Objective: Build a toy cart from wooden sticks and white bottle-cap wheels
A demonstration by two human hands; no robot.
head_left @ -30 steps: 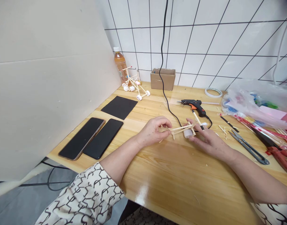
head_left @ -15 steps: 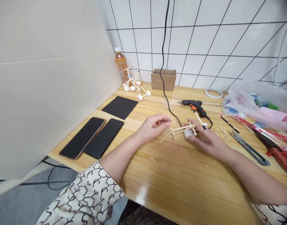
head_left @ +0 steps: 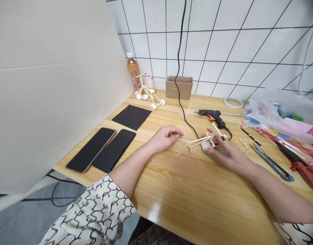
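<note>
My right hand (head_left: 229,153) is closed around the right end of a small stick frame (head_left: 196,141) made of thin pale wooden sticks. A white wheel (head_left: 205,146) sits at that end, beside my thumb and fingers. The frame's forked left end points toward my left hand (head_left: 165,139), whose thumb and fingertips are pinched together just left of it. A thin pale line shows between those fingertips and the frame; I cannot make out whether it is held. Behind my right fingers, a black glue gun (head_left: 212,115) lies on the table.
At the back left stand a finished-looking wheeled stick model (head_left: 147,91), a drink bottle (head_left: 133,69) and a cardboard box (head_left: 179,87). Two phones (head_left: 114,149) and a black sheet (head_left: 132,116) lie left. Snips (head_left: 272,163), red-handled pliers (head_left: 306,168), tape (head_left: 233,102) and plastic bags (head_left: 276,115) are right.
My left hand has drawn slightly left, widening the gap between its fingertips and the stick frame. My right hand keeps its hold on the frame, almost unmoved.
</note>
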